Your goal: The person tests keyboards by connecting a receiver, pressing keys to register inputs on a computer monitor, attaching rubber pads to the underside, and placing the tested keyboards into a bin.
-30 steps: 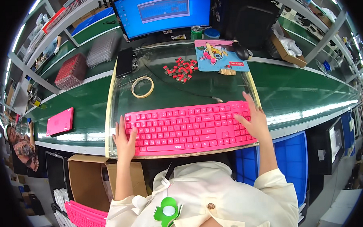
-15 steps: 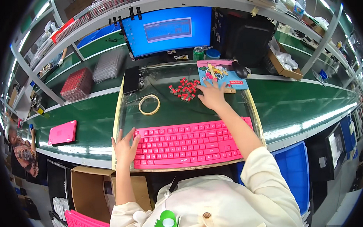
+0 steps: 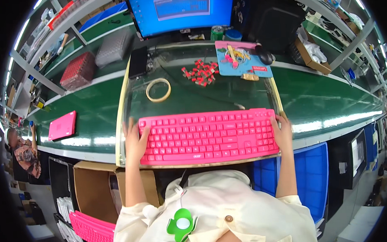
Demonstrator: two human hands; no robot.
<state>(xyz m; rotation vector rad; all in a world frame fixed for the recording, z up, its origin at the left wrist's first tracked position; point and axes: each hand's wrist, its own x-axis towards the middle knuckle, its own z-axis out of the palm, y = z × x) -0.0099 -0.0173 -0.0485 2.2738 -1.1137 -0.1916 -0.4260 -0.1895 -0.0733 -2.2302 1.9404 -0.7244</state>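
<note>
A bright pink keyboard [image 3: 211,137] lies lengthwise in front of me, keys up. My left hand [image 3: 136,142] grips its left end, thumb over the edge and fingers along the outer side. At the opposite end my right hand [image 3: 282,133] holds it the same way. Just beyond the keyboard's far edge is the tip of a cable [image 3: 240,106]. Farther off sits a loose pile of small red and dark pieces [image 3: 200,72], next to a roll of tape [image 3: 158,90]. Whether the keyboard is lifted at all, I cannot tell.
A monitor [image 3: 181,14] stands at the back, with a colourful mouse pad [image 3: 242,59] and black mouse [image 3: 264,54] nearer right. Another pink keyboard-like item [image 3: 62,126] is on the left. Below are a cardboard box [image 3: 93,184], a blue bin [image 3: 308,181] and stacked pink keyboards [image 3: 93,229].
My right hand has come back from beside the red pieces and mouse pad to the keyboard's right end. My left hand has closed on the left end. The view has tilted downward.
</note>
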